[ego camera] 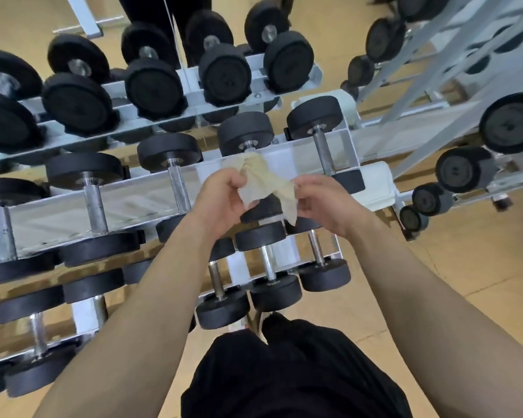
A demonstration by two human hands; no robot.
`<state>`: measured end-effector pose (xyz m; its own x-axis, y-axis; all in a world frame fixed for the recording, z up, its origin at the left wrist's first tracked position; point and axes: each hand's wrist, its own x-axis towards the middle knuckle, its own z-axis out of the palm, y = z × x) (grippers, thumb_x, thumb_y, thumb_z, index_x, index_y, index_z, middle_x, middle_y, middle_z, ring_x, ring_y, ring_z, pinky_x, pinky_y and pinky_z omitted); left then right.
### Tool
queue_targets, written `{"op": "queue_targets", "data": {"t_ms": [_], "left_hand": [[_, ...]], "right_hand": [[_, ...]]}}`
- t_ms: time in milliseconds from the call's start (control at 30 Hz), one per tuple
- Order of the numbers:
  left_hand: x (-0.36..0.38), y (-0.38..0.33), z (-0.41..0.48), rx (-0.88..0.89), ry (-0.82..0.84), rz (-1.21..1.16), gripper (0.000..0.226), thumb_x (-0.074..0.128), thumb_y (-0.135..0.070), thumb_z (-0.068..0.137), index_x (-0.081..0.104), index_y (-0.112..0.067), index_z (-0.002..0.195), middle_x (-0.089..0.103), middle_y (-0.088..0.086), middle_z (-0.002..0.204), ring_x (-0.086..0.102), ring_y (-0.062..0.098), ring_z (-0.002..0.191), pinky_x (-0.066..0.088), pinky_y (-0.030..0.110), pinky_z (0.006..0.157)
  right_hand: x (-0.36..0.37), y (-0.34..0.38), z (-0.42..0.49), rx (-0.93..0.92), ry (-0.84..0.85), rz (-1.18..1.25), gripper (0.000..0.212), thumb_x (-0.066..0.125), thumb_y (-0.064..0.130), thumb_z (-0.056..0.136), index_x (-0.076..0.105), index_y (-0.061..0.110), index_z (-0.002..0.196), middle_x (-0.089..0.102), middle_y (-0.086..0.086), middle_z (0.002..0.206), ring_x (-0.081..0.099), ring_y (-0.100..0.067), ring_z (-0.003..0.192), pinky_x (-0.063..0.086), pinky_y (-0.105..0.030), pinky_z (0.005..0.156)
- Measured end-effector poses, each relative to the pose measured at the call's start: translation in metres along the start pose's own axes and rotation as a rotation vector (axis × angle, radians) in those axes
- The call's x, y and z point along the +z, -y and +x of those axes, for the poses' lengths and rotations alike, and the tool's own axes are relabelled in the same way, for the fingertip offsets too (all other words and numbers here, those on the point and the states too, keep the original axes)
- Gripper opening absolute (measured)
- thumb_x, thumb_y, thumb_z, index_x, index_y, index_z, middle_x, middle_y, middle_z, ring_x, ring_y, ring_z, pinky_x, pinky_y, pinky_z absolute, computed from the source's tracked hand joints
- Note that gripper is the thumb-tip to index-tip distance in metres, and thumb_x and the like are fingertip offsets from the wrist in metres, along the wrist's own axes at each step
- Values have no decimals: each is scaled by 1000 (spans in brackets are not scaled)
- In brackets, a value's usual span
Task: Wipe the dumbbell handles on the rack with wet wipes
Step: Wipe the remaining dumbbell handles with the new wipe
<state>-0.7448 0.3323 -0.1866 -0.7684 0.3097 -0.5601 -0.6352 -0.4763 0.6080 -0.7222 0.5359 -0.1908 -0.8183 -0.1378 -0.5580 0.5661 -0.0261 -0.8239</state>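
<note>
Both hands, left (221, 197) and right (323, 203), pinch a crumpled wipe (266, 182) above the rack (151, 188), fingers curled round it. Likely refolding; next, wrap a handle (323, 152).

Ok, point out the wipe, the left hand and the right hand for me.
wipe (262, 181), head view, on its crumpled middle between the hands.
left hand (221, 199), head view, on the back of the hand.
right hand (325, 202), head view, on the back of the hand.
</note>
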Motion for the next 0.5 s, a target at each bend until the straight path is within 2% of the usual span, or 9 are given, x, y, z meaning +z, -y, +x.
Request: {"op": "queue_targets", "data": {"t_ms": [100, 167, 233, 267, 333, 400, 500], "left_hand": [[3, -4, -2, -2, -75, 79, 25, 37, 0, 83, 60, -8, 90, 68, 8, 93, 73, 22, 80, 60, 31, 64], [4, -5, 6, 24, -128, 236, 35, 38, -1, 81, 67, -13, 97, 66, 10, 103, 67, 27, 93, 60, 38, 78], [5, -4, 19, 36, -228, 422, 40, 39, 0, 82, 72, -20, 89, 66, 8, 98, 63, 32, 97, 55, 45, 88], [6, -2, 25, 44, -268, 519, 36, 41, -1, 84, 72, -20, 85, 66, 6, 93, 62, 32, 95, 54, 46, 89], [11, 2, 39, 46, -309, 612, 23, 47, -12, 86, 70, -18, 89, 69, 6, 96, 65, 30, 96, 55, 50, 96], [19, 9, 50, 18, -352, 525, 30, 51, -21, 79, 72, -14, 100, 72, 13, 105, 68, 35, 102, 54, 57, 97], [46, 15, 54, -53, -323, 203, 43, 55, -20, 82, 61, -9, 123, 69, 16, 117, 68, 36, 107, 58, 52, 91]], "right_hand": [[-11, 8, -16, -54, -234, -46, 18, 54, -5, 92, 69, 2, 99, 67, -15, 88, 64, -27, 81, 59, -39, 80], [-24, 11, -22, -104, -383, -23, 20, 52, -4, 91, 69, 2, 99, 67, -15, 93, 66, -27, 86, 61, -32, 72], [-35, 13, -23, -150, -440, 24, 19, 54, 0, 88, 70, 8, 95, 66, -19, 107, 66, -31, 100, 59, -29, 75], [-38, 14, -21, -166, -447, 49, 19, 56, 4, 84, 71, 12, 92, 65, -21, 112, 65, -32, 106, 58, -29, 80], [-41, 18, -16, -183, -450, 106, 22, 56, 12, 74, 72, 19, 87, 64, -21, 113, 65, -32, 108, 58, -32, 86], [-45, 23, -8, -193, -409, 190, 25, 54, 14, 68, 70, 17, 87, 60, -16, 106, 63, -30, 100, 57, -32, 79], [-63, 30, 8, -171, -295, 289, 21, 55, 16, 74, 65, 15, 92, 63, -9, 97, 64, -23, 85, 55, -31, 66]]}}
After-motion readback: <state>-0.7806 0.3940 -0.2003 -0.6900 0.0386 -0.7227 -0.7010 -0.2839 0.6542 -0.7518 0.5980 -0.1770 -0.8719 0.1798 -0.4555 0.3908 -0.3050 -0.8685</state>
